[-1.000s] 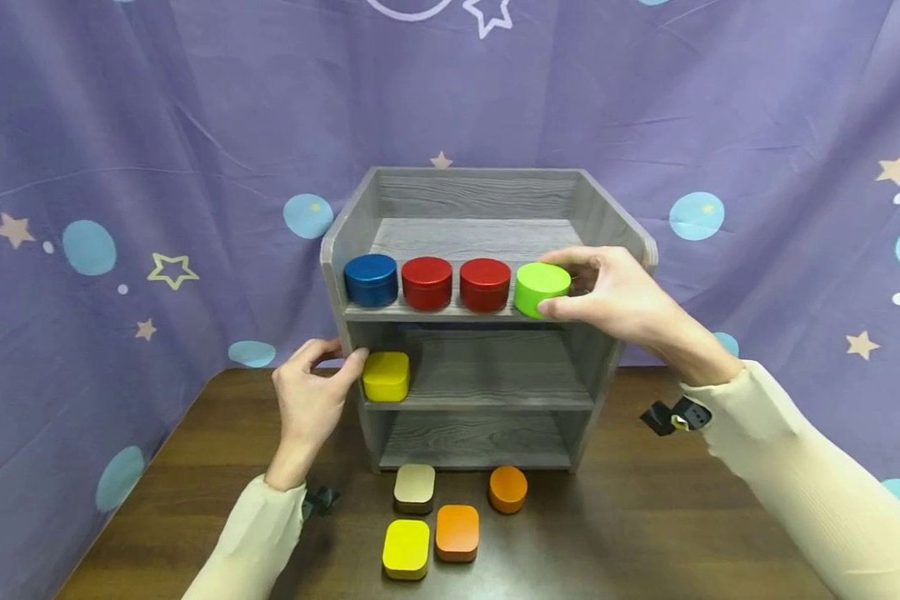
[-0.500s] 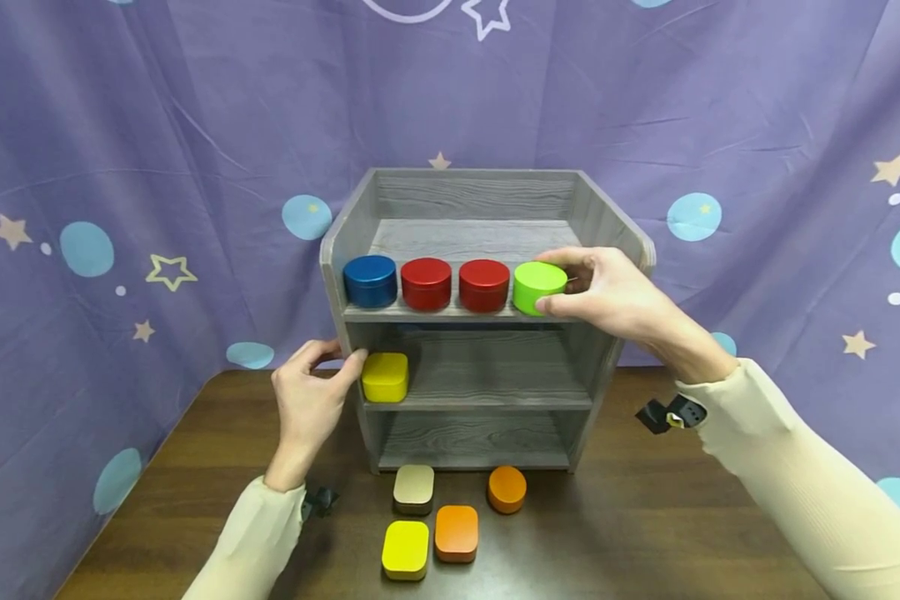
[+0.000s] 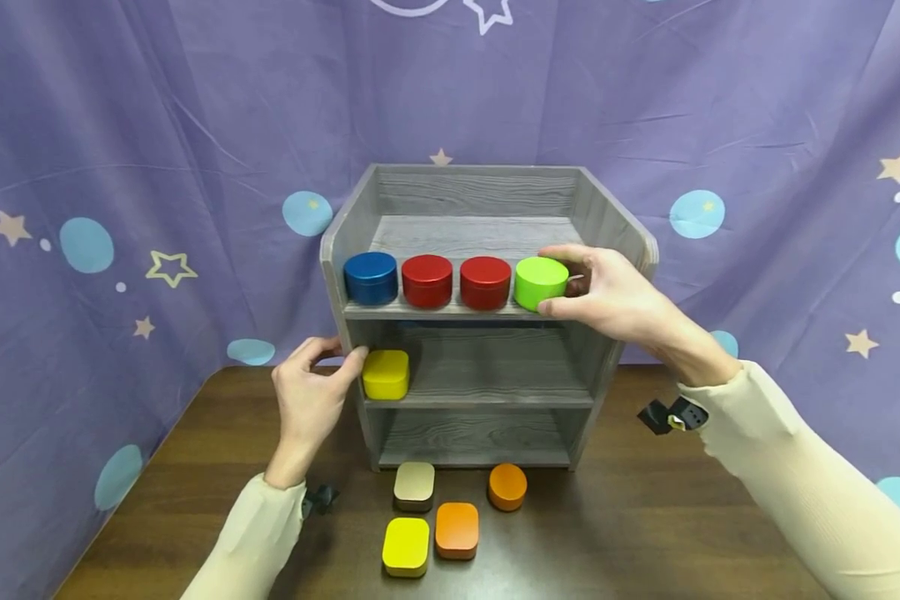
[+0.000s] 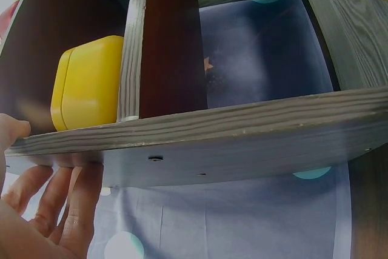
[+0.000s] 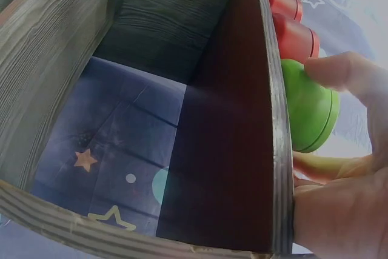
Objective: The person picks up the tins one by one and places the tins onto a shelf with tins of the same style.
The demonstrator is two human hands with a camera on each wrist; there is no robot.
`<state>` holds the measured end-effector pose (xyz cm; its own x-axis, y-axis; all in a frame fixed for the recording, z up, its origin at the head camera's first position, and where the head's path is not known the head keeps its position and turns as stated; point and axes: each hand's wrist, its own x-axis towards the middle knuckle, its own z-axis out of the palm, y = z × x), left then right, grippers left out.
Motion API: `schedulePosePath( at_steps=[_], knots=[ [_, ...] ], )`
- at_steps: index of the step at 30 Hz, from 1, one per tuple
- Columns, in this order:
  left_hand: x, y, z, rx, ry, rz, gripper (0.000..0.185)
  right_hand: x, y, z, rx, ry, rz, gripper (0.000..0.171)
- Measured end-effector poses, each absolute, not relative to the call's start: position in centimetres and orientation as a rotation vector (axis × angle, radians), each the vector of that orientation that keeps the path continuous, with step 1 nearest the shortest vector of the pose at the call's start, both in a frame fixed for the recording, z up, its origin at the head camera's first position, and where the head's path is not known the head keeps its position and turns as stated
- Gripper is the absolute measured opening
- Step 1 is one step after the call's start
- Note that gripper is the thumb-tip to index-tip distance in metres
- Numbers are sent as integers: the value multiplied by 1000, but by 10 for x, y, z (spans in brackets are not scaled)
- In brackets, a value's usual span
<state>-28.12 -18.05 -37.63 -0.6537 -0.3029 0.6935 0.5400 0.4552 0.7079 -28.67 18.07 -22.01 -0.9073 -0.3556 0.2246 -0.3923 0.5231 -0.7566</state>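
Observation:
My right hand [image 3: 600, 292] pinches a lime-green round tin [image 3: 537, 287] between thumb and fingers, on the front of the top shelf at the right. To its left stand two red round tins [image 3: 485, 283] and a blue round tin [image 3: 371, 279], in one row. At the left, my left hand [image 3: 315, 392] grips the side panel of the grey wooden shelf unit [image 3: 487, 404]; in the left wrist view the thumb lies at the panel's front edge and the fingers [image 4: 82, 204] press its outer face. Beside the thumb, a yellow square tin [image 3: 386, 375] sits on the middle shelf.
On the brown table [image 3: 607, 517] before the unit lie a beige square tin [image 3: 414, 486], a second yellow square tin [image 3: 406, 546], an orange square tin [image 3: 457, 530] and an orange round tin [image 3: 507, 487]. A purple patterned curtain [image 3: 195, 167] hangs behind.
The green tin has shifted slightly back, closer into line with the red tins, with my right hand still holding it. My left hand has stayed on the side panel.

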Motion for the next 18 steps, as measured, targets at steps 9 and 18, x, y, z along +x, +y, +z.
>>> schedulePosePath(
  at_steps=[9, 18],
  knots=[
    [-282, -181, -376, -198, -1885, -1290, 17, -280, 181, -222, 636, -2701, 1353, 84],
    [-282, -180, -376, -199, -1886, -1287, 17, -266, 183, -230, 593, -2673, 1195, 86]
  ],
)
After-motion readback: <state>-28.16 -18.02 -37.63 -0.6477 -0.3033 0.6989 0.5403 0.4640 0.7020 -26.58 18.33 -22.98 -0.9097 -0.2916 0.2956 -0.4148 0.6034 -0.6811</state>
